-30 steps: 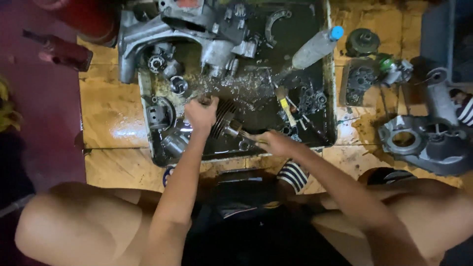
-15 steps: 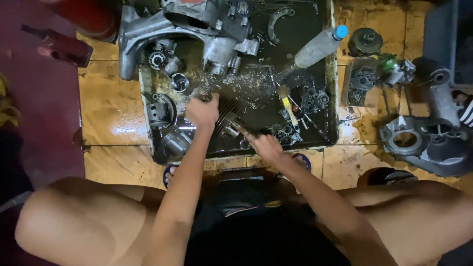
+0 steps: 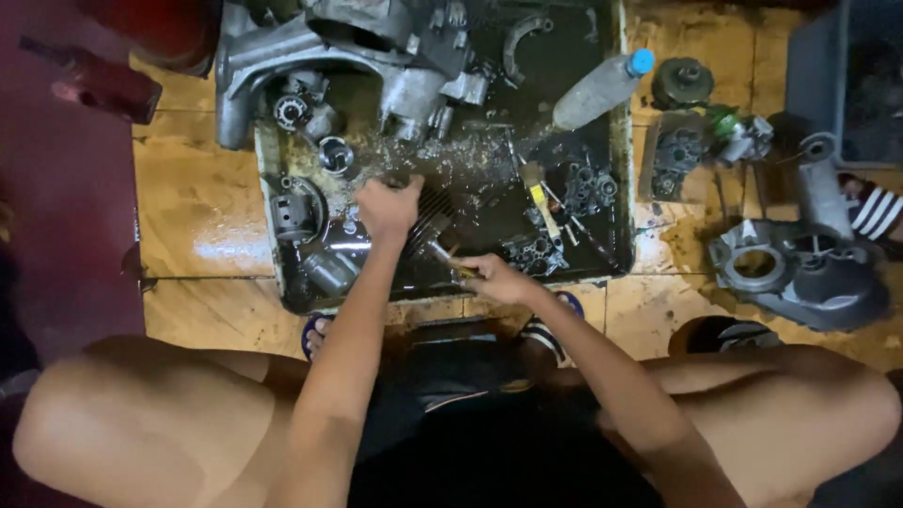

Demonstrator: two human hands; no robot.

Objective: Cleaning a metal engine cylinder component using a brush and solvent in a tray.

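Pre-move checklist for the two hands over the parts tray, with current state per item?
1. Left hand set on the dark finned part in the tray: ok, it rests on the part's top edge.
2. Right hand gripping the small tool: ok, fingers closed round it.
3. Tool tip on the finned part: cannot tell, contact point is too dark.
4. Plastic bottle out of the way: ok, it lies at the tray's far right corner, apart from both hands.
5. Loose small parts clear of the hands: ok, they sit to the right.
6. Tray surface dry: not ok, it shows wet and littered.
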